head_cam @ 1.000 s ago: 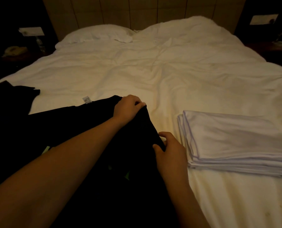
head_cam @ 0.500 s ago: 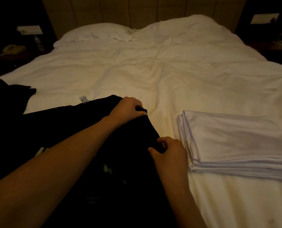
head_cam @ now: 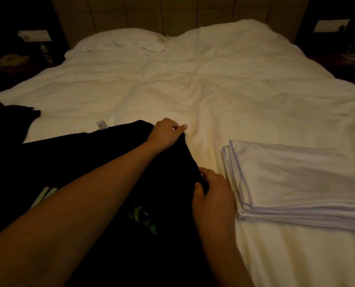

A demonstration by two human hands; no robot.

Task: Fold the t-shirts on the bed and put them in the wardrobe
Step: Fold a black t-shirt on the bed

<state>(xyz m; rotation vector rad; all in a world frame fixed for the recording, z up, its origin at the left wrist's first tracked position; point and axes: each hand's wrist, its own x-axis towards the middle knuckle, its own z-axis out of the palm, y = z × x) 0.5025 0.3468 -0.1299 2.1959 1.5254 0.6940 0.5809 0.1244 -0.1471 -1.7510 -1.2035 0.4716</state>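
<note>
Both hands pinch the black t-shirt (head_cam: 110, 162)'s right edge: left hand (head_cam: 166, 135) at 12 o'clock, right hand (head_cam: 212, 190) at 5, on the bed (head_cam: 193, 90). Risk imo: uneven pull skews the fold, or it bumps the white stack (head_cam: 296, 179) at 3.

Pillow (head_cam: 120, 39) at headboard (head_cam: 172, 13); phone (head_cam: 12, 60) on nightstand.
</note>
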